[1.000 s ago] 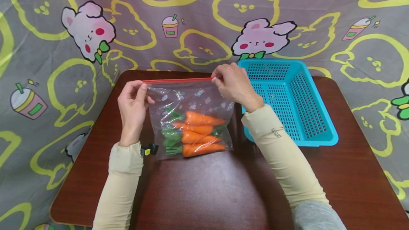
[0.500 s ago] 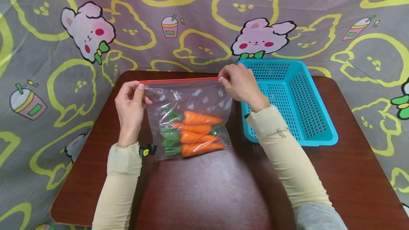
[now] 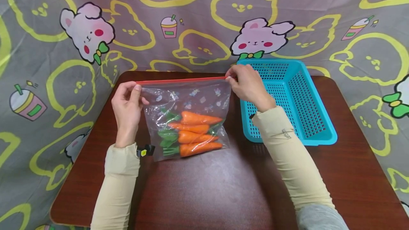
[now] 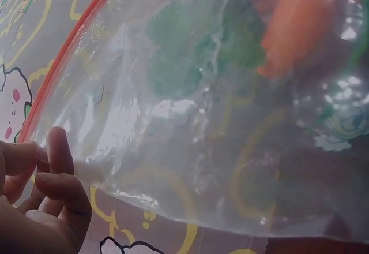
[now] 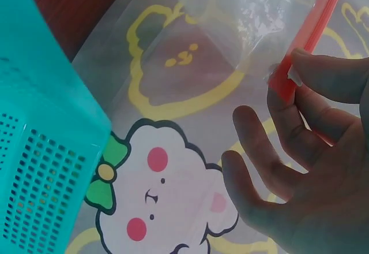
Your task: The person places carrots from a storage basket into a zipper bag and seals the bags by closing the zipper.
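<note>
A clear zip bag [image 3: 188, 97] with a red closure strip [image 3: 182, 80] is stretched between both hands over the table. Inside lie several orange carrots [image 3: 196, 137] with green tops [image 3: 168, 136], stacked near the bottom. My left hand [image 3: 126, 107] pinches the bag's top left corner between thumb and fingers. At the opposite corner my right hand [image 3: 249, 84] pinches the end of the red strip. A small white slider [image 5: 294, 76] shows there under the thumb in the right wrist view, while the other fingers are spread loosely.
A turquoise perforated basket [image 3: 319, 116] stands on the brown table [image 3: 204, 194] at the right, partly behind the right forearm. A patterned curtain [image 3: 198, 10] closes off the back and sides.
The right hand has moved right along the red strip to the bag's corner. The left hand and the bag have shifted slightly left.
</note>
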The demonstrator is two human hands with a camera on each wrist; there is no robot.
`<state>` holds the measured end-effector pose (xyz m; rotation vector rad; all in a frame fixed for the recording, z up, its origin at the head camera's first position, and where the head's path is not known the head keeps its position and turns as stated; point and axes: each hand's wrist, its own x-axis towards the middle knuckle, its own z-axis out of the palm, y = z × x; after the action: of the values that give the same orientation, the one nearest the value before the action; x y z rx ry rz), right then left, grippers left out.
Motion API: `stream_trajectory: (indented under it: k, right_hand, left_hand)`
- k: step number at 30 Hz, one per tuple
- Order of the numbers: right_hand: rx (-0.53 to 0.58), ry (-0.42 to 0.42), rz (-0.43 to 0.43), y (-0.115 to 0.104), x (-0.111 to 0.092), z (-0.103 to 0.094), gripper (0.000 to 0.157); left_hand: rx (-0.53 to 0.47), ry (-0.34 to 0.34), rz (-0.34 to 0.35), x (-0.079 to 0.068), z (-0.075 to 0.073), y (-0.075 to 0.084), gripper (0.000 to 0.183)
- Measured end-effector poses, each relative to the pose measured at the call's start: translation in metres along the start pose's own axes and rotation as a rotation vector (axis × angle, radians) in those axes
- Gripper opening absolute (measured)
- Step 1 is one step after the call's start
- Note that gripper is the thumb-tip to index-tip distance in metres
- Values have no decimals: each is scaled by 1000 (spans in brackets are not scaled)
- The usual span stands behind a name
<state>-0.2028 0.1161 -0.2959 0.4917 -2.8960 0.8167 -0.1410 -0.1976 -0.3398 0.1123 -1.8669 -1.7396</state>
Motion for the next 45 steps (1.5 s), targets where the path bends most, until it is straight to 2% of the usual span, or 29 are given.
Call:
stream_trajectory:
  k: [8,14,19,31,35,40,43,45]
  right_hand:
    - [75,-28,19,1,0,6,21]
    - [85,-20,19,-5,-1,10,21]
    - [99,-24,7,-10,-2,15,21]
    - [102,3,-21,-31,-7,34,19]
    - [111,56,25,-36,-6,46,18]
    - [154,120,100,-39,-7,59,17]
    - [137,150,140,-37,-7,68,17]
    - [102,167,167,-35,-6,75,17]
  left_hand:
    - [16,-2,0,1,-4,-3,12]
    - [-24,9,-4,3,-10,-3,8]
    - [6,14,1,6,-16,-3,11]
    - [11,81,10,17,-36,-5,12]
    - [24,83,-19,18,-38,-10,15]
    - [35,53,-77,17,-42,-20,22]
    - [134,5,-145,15,-46,-28,27]
    - [251,-75,-205,12,-49,-36,31]
